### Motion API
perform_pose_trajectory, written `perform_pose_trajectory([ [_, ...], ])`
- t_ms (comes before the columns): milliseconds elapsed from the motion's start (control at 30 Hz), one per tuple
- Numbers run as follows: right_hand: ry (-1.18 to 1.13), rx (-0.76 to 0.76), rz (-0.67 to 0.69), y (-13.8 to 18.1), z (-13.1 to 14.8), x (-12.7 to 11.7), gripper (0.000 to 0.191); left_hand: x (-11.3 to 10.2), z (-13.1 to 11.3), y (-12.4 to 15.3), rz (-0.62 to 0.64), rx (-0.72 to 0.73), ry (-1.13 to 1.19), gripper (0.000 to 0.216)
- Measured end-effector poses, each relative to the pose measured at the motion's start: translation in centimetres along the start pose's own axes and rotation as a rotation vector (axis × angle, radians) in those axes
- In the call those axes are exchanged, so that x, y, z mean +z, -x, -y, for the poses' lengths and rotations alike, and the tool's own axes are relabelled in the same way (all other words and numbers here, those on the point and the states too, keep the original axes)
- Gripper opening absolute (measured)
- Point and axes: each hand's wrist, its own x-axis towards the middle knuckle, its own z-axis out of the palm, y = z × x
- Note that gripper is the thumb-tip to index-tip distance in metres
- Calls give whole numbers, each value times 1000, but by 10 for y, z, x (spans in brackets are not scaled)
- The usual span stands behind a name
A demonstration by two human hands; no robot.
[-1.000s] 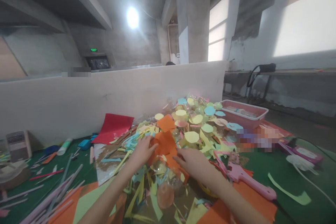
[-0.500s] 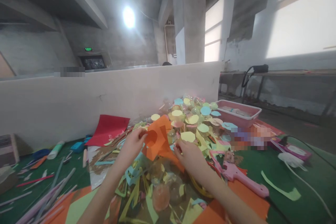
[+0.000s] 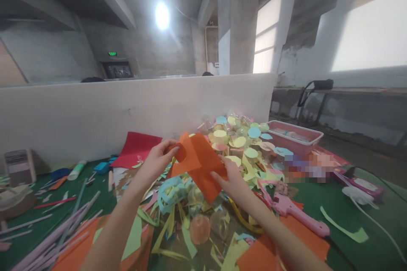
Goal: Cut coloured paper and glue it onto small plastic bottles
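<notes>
An orange paper sheet (image 3: 199, 165) with a round hole cut in it is held up above a heap of coloured paper scraps (image 3: 178, 216). My left hand (image 3: 157, 161) pinches its upper left edge by the hole. My right hand (image 3: 231, 180) grips its lower right side. Behind the sheet lies a pile of clear balls topped with paper discs (image 3: 241, 137). A pink glue gun (image 3: 294, 211) rests on the green table just right of my right forearm.
A pink tray (image 3: 299, 139) stands at the back right. A red sheet (image 3: 135, 152), a glue stick (image 3: 76, 170) and thin sticks (image 3: 51, 237) lie on the left. A white partition (image 3: 95, 114) closes off the table's far side. A white cable (image 3: 365, 207) runs at right.
Both hands have lifted the orange sheet out of the scrap heap and spread it flat in the air; the round hole now shows near my left fingers.
</notes>
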Motion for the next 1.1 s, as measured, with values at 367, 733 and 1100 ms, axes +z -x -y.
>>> perform_pose_trajectory([
  [367,92,141,111,-1,14,-18,31,-37,-1,-2,-364,-174,-203,57],
  [733,201,-338,432,20,45,-57,30,-88,-33,4,239,-102,-551,54],
  [1100,339,-309,660,44,36,-50,17,-79,113,158,180,-406,-682,57],
])
